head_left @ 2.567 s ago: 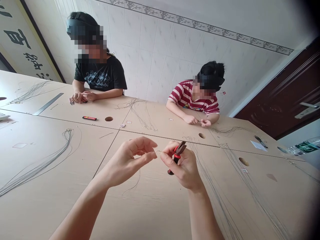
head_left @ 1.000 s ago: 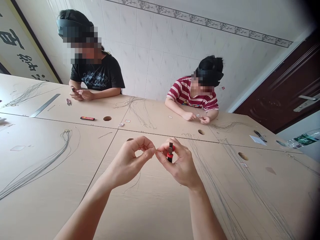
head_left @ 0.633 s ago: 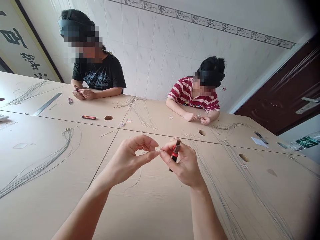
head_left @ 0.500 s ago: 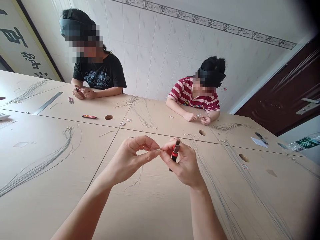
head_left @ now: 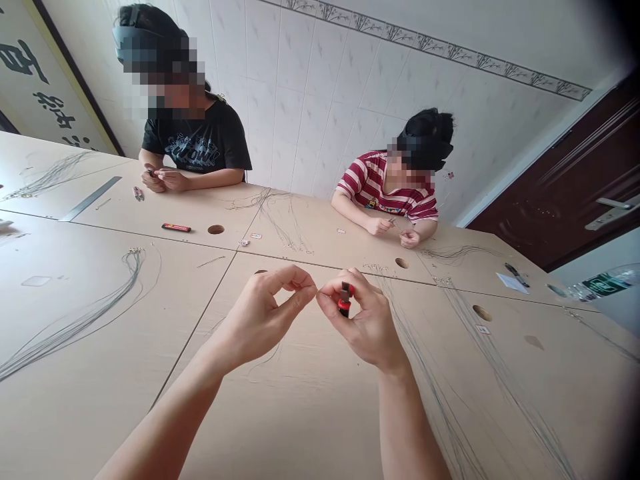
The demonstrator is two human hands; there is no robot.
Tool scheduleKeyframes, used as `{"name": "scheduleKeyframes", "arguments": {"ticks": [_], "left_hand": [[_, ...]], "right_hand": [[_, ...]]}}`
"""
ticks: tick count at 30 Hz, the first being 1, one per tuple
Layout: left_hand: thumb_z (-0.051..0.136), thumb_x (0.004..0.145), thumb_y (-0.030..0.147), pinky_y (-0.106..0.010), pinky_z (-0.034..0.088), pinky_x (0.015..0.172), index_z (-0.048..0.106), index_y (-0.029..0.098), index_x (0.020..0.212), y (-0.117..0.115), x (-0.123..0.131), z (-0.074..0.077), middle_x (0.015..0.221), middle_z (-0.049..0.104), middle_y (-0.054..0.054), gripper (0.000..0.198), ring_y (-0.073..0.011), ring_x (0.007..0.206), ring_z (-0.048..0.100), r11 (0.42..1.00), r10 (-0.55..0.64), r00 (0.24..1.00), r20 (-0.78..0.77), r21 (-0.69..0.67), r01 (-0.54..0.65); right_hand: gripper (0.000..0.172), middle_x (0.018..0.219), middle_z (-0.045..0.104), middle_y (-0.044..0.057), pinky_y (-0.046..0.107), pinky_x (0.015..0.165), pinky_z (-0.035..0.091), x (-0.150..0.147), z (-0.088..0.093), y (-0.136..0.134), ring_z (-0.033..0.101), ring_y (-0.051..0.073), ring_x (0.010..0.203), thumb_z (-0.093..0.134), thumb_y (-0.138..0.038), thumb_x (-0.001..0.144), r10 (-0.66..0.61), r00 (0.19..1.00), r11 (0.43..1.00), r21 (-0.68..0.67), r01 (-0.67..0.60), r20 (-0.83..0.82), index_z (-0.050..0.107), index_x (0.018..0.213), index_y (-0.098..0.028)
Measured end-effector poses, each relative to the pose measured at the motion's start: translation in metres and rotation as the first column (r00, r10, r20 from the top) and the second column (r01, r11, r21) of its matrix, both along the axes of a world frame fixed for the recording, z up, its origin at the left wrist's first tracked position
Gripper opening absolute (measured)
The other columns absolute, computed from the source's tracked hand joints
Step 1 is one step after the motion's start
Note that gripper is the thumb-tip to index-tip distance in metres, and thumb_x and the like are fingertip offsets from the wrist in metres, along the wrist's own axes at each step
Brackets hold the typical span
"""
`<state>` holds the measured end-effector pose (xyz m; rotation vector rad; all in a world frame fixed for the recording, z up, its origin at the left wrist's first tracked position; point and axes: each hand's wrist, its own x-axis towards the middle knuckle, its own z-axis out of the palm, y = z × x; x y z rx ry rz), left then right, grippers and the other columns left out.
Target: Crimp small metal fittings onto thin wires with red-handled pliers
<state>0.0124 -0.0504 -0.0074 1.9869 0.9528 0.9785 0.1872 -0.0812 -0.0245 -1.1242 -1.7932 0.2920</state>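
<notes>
Red-and-black steel pliers (head_left: pixel 345 303) are standing straighter now, clasped in the right hand (head_left: pixel 371 323), while the left hand (head_left: pixel 260 320) is pinching together, seemingly steadying the thin grey wire (head_left: pixel 271 357) hanging at its six o'clock.

From where I stand, the boldest writing is beyond the left end of the table (head_left: pixel 300 413): a scroll (head_left: pixel 55 80) with big black Chinese brush characters, one apparently 百, the rest unclear to me. Behind the table's far edge, a black T-shirt (head_left: pixel 195 143) bears pale fancy lettering I can't read. Toward the table's right end, a bottle (head_left: pixel 627 275) has blurred white characters on its green label (head_left: pixel 603 286). On the table, the red-and-black bar (head_left: pixel 177 228) carries print too tiny to read.
</notes>
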Motion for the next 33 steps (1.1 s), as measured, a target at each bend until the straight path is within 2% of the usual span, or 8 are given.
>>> {"name": "scheduleKeyframes", "arguments": {"ticks": [4, 7, 10, 14, 21, 27, 33], "left_hand": [[0.058, 0.092, 0.029, -0.022, 0.047, 0.07, 0.065, 0.02, 0.081, 0.005, -0.004, -0.003, 0.078, 0.066, 0.002, 0.015, -0.0118, 0.076, 0.06, 0.998, -0.039, 0.997, 0.06, -0.052, 0.042], [0.065, 0.088, 0.031, -0.025, 0.05, 0.078, 0.068, 0.022, 0.091, 0.009, -0.009, -0.005, 0.089, 0.07, 0.001, 0.01, -0.0135, 0.084, 0.062, 0.993, -0.048, 0.992, 0.114, -0.099, 0.059], [0.068, 0.086, 0.03, -0.027, 0.05, 0.081, 0.069, 0.023, 0.091, 0.01, -0.013, -0.006, 0.089, 0.069, 0.001, 0.009, -0.0136, 0.084, 0.062, 0.993, -0.044, 0.989, 0.144, -0.102, 0.059], [0.067, 0.087, 0.031, -0.025, 0.049, 0.076, 0.069, 0.023, 0.088, 0.008, -0.012, -0.004, 0.083, 0.068, 0.002, 0.009, -0.0121, 0.078, 0.06, 0.99, -0.062, 0.987, 0.147, -0.115, 0.079], [0.062, 0.09, 0.03, -0.022, 0.044, 0.065, 0.068, 0.021, 0.079, 0.006, -0.011, -0.003, 0.076, 0.067, 0.003, 0.015, -0.0113, 0.075, 0.059, 0.995, -0.038, 0.999, 0.033, -0.088, 0.041], [0.067, 0.087, 0.03, -0.026, 0.05, 0.078, 0.068, 0.02, 0.093, 0.008, -0.009, -0.005, 0.089, 0.069, 0.0, 0.011, -0.013, 0.082, 0.062, 0.984, -0.112, 0.977, 0.179, -0.121, 0.135], [0.063, 0.09, 0.03, -0.024, 0.044, 0.064, 0.066, 0.019, 0.081, 0.005, -0.006, -0.005, 0.075, 0.063, 0.002, 0.014, -0.0105, 0.069, 0.055, 0.989, -0.087, 0.979, 0.183, -0.102, 0.107]], "right_hand": [[0.014, 0.067, 0.047, -0.004, 0.027, 0.067, 0.038, 0.001, -0.001, 0.001, 0.041, 0.013, 0.068, 0.059, -0.015, 0.088, -0.014, 0.999, 0.998, 0.064, 0.012, 0.029, 0.052, 0.079, -0.023], [0.016, 0.067, 0.046, -0.004, 0.026, 0.065, 0.038, 0.001, 0.0, 0.001, 0.041, 0.012, 0.067, 0.059, -0.015, 0.088, -0.021, 1.0, 0.999, 0.043, 0.021, -0.004, 0.051, 0.076, -0.022], [0.017, 0.067, 0.047, -0.004, 0.025, 0.065, 0.039, 0.001, 0.0, 0.0, 0.041, 0.012, 0.067, 0.059, -0.015, 0.088, -0.01, 0.999, 1.0, 0.014, 0.01, -0.037, 0.05, 0.075, -0.022], [0.016, 0.069, 0.047, -0.004, 0.025, 0.064, 0.038, 0.002, 0.0, -0.001, 0.043, 0.012, 0.068, 0.06, -0.016, 0.088, 0.017, 0.997, 1.0, -0.009, -0.017, -0.072, 0.051, 0.076, -0.022], [0.015, 0.069, 0.047, -0.004, 0.024, 0.062, 0.038, 0.002, 0.001, -0.003, 0.044, 0.011, 0.068, 0.06, -0.015, 0.088, 0.058, 0.993, 0.998, -0.023, -0.06, -0.106, 0.053, 0.077, -0.022], [0.016, 0.068, 0.047, -0.004, 0.025, 0.061, 0.037, 0.0, 0.001, -0.001, 0.045, 0.011, 0.068, 0.06, -0.015, 0.087, 0.068, 0.99, 0.997, -0.028, -0.072, -0.122, 0.053, 0.076, -0.022], [0.016, 0.068, 0.046, -0.004, 0.025, 0.062, 0.039, -0.001, -0.002, 0.0, 0.044, 0.011, 0.067, 0.061, -0.016, 0.087, 0.072, 0.988, 0.996, -0.038, -0.078, -0.138, 0.053, 0.075, -0.022]]}}
